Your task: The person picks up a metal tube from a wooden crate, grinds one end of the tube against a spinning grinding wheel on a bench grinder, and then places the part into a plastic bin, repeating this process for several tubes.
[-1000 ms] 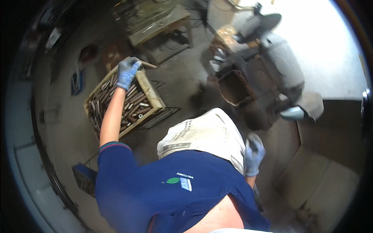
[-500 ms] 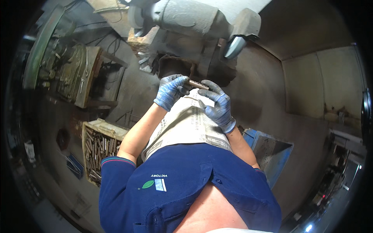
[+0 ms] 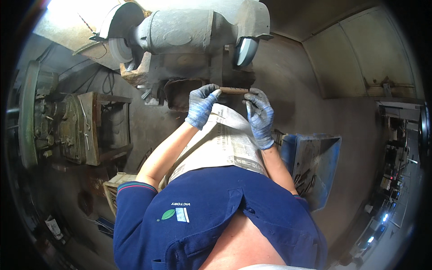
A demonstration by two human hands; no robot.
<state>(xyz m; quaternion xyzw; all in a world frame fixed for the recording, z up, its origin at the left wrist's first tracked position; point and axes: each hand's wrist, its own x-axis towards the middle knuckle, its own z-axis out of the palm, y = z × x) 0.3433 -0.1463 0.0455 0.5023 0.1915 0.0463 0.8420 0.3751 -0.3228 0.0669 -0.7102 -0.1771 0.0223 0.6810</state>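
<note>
Both my hands wear blue-grey knit gloves. My left hand (image 3: 201, 105) and my right hand (image 3: 258, 115) grip the two ends of a short rusty metal rod (image 3: 234, 90), held level in front of me. The rod sits just below the grey right-hand wheel (image 3: 246, 51) of a large bench grinder (image 3: 180, 31); whether it touches the wheel I cannot tell. A newspaper sheet (image 3: 222, 144) lies over my lap under my forearms.
A blue metal bin (image 3: 310, 166) holding several rods stands at my right. A wooden crate (image 3: 111, 191) sits low at my left, partly hidden by my arm. Grey-green machinery (image 3: 58, 126) fills the left. A sheet-metal cabinet (image 3: 364, 58) stands far right.
My view swung from the crate on the floor to the grinder. My left hand came up from the crate, and both hands now hold the rod closer to the right wheel.
</note>
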